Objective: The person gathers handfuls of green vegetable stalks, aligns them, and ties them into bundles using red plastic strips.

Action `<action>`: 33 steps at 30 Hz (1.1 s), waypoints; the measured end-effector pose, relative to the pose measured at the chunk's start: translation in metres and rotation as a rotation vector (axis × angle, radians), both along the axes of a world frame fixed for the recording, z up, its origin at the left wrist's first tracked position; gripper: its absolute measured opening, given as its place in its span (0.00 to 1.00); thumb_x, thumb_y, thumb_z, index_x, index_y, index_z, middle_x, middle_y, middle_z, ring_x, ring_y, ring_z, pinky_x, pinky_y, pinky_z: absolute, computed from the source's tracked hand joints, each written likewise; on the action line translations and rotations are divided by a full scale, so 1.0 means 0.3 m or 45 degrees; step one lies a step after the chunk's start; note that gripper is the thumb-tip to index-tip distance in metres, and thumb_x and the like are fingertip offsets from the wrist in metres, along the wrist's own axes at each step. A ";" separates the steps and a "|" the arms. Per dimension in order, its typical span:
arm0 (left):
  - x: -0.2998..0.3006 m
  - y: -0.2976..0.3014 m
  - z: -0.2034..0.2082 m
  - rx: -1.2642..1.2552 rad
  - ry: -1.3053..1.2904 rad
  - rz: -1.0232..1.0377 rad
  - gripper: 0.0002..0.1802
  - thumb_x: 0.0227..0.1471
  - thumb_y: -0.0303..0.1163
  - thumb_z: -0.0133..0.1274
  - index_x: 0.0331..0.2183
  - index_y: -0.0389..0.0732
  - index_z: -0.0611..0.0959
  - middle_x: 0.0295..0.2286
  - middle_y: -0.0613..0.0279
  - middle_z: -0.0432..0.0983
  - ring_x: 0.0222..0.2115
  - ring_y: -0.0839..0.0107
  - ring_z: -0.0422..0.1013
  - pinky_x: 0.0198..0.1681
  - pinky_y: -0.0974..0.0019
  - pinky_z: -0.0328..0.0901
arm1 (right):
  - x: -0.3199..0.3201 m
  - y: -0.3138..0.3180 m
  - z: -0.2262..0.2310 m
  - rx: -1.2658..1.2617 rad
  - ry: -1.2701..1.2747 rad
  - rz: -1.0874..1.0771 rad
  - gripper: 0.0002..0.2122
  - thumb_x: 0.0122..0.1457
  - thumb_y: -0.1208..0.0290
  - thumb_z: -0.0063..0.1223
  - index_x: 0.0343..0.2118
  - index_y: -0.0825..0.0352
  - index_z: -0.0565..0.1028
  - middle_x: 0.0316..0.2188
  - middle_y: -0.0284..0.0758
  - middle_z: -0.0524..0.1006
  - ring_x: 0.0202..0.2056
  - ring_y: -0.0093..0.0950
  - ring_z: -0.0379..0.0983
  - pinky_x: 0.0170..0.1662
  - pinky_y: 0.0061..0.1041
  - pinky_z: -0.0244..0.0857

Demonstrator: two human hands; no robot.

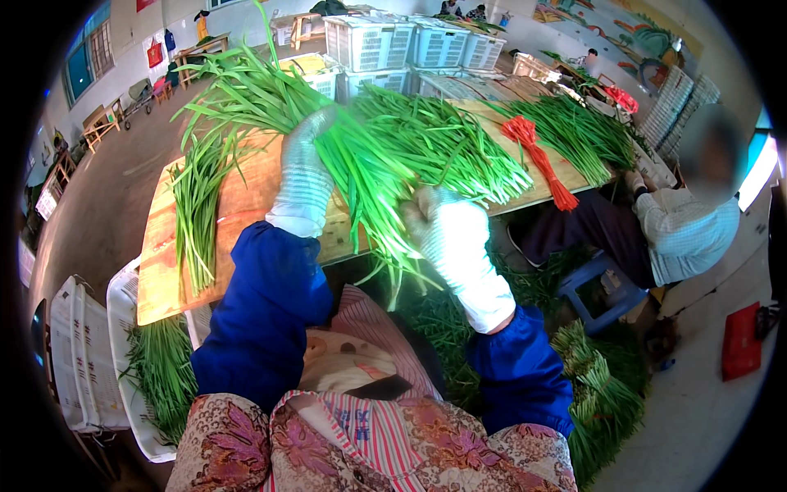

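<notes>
A long bunch of green chives [352, 156] is lifted slantwise above the wooden board [254, 176]. My left hand [307, 156], in a pale striped glove, is wrapped round its middle, with the leafy tips fanning up to the left. Gloved the same way, my right hand [438, 225] has its fingers curled against the lower right of the bunch, where loose stalks hang past the board's edge. Its fingertips are partly hidden. A small heap of chives [199, 209] lies on the board to the left, and a larger pile [455, 148] lies to the right.
Red ties [541, 160] lie beside the right-hand pile. A co-worker [680, 213] sits at the right near a blue stool [602, 287]. White crates [369, 45] are stacked beyond the board. Bundled chives [602, 385] stand low right; a white crate [123, 353] holds more at left.
</notes>
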State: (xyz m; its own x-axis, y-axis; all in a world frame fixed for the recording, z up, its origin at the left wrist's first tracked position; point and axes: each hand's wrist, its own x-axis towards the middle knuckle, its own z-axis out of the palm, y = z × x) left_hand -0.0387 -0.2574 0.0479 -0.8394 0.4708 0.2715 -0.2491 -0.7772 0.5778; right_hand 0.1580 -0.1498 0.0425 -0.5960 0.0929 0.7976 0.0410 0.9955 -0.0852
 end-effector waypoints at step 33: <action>0.094 0.035 0.085 -0.023 -0.293 0.179 0.10 0.46 0.27 0.53 0.34 0.35 0.75 0.29 0.56 0.74 0.28 0.61 0.72 0.35 0.58 0.70 | 0.011 -0.042 0.188 0.803 -0.528 0.211 0.18 0.47 0.70 0.51 0.44 0.58 0.74 0.19 0.34 0.70 0.25 0.33 0.71 0.26 0.30 0.67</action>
State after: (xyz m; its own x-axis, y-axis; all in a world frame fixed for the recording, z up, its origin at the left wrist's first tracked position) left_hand -0.0104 -0.2469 0.0734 -0.9356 0.3482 0.0588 -0.2656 -0.8035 0.5327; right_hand 0.1612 -0.1624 0.0988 -0.8241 -0.4214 0.3786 -0.2078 0.8466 0.4899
